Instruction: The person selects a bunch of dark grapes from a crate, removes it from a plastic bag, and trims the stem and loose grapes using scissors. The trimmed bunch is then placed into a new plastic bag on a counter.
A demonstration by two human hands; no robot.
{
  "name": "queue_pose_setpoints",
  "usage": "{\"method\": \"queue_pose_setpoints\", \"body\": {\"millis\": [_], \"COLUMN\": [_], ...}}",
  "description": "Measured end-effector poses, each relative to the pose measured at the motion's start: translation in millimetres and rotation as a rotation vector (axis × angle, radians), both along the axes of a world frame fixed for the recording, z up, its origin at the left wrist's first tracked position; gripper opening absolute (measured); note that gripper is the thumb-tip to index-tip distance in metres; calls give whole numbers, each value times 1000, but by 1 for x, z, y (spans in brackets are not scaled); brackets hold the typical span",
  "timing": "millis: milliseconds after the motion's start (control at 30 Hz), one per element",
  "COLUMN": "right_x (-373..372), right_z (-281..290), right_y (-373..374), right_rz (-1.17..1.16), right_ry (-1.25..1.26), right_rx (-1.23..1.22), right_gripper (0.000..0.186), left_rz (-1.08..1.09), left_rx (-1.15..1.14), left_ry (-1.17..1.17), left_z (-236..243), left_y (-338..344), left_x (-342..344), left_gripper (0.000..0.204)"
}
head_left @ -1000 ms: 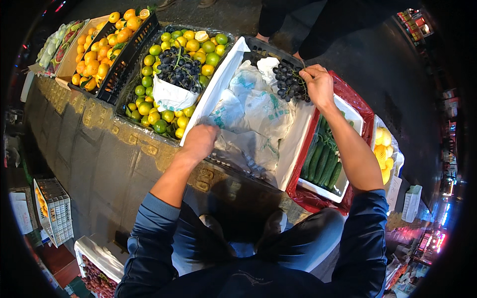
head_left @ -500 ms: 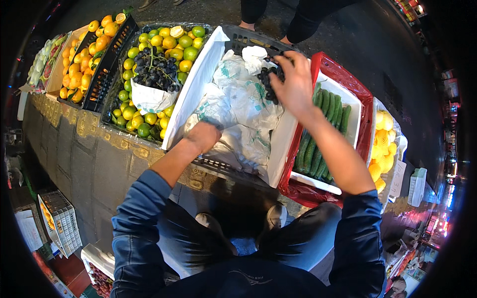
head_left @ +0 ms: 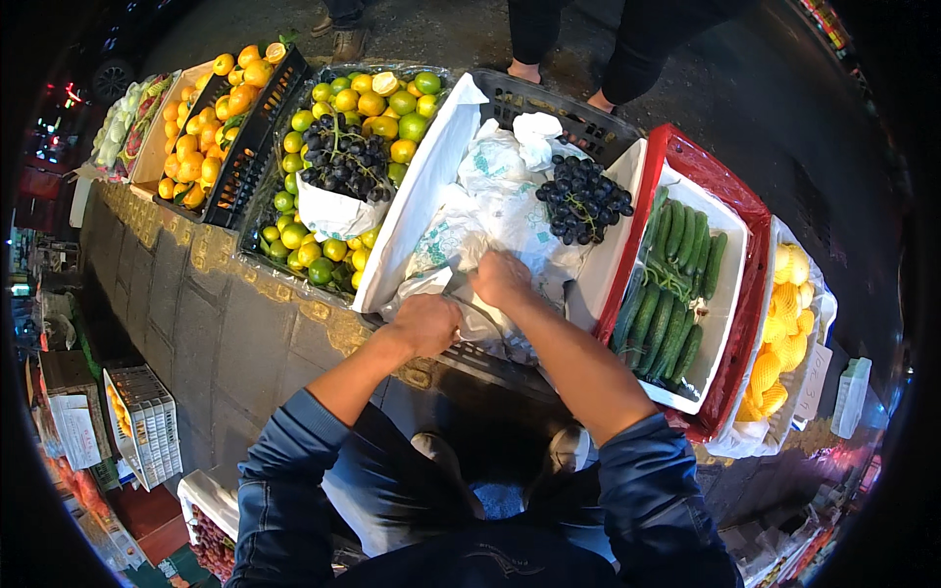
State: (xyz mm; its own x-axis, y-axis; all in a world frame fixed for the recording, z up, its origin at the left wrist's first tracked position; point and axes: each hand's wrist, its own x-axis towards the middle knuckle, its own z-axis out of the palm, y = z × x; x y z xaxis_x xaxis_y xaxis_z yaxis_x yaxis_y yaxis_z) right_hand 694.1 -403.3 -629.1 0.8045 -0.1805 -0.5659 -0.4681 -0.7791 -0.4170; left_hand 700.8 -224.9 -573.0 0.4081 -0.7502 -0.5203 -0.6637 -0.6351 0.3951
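A black crate (head_left: 500,90) in front of me holds crumpled white wrappers (head_left: 495,216) with green print. My left hand (head_left: 428,323) is closed on a white wrapper at the crate's near edge. Just right of it and slightly farther, my right hand (head_left: 500,277) is closed too, gripping the same crumpled white material; its fingertips are partly hidden. A bunch of dark grapes (head_left: 585,199) lies uncovered on the wrappers at the far right, apart from both hands. White foam boards (head_left: 417,196) line the crate's sides.
Left stand green-yellow citrus (head_left: 319,257), topped by another bunch of dark grapes (head_left: 345,162), and a crate of oranges (head_left: 201,147). Right are cucumbers (head_left: 676,294) in a red-lined box and yellow fruit in foam nets (head_left: 784,323). People's legs (head_left: 637,49) stand beyond.
My right hand has left the dark grapes and come back toward my left hand, closing on the wrapper. The grapes now lie in full view. The whole view has shifted somewhat.
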Motion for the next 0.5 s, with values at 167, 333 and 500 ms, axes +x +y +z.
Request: {"method": "queue_pose_setpoints", "body": {"millis": [167,333,500], "right_x": [1,-3,9], "right_z": [5,3,-14], "right_y": [0,0,-4], "right_rz": [34,-5,-161], "right_ry": [83,-19,-307], "right_rx": [-32,-29,-73], "right_gripper": [36,38,31], "left_rz": [-20,646,729], "left_rx": [-135,-439,19], "left_ry": [90,-288,-149], "left_z": [-11,-46,-81], "left_y": [0,-29,-51], "left_x": [20,59,83], "left_gripper": [22,23,46]}}
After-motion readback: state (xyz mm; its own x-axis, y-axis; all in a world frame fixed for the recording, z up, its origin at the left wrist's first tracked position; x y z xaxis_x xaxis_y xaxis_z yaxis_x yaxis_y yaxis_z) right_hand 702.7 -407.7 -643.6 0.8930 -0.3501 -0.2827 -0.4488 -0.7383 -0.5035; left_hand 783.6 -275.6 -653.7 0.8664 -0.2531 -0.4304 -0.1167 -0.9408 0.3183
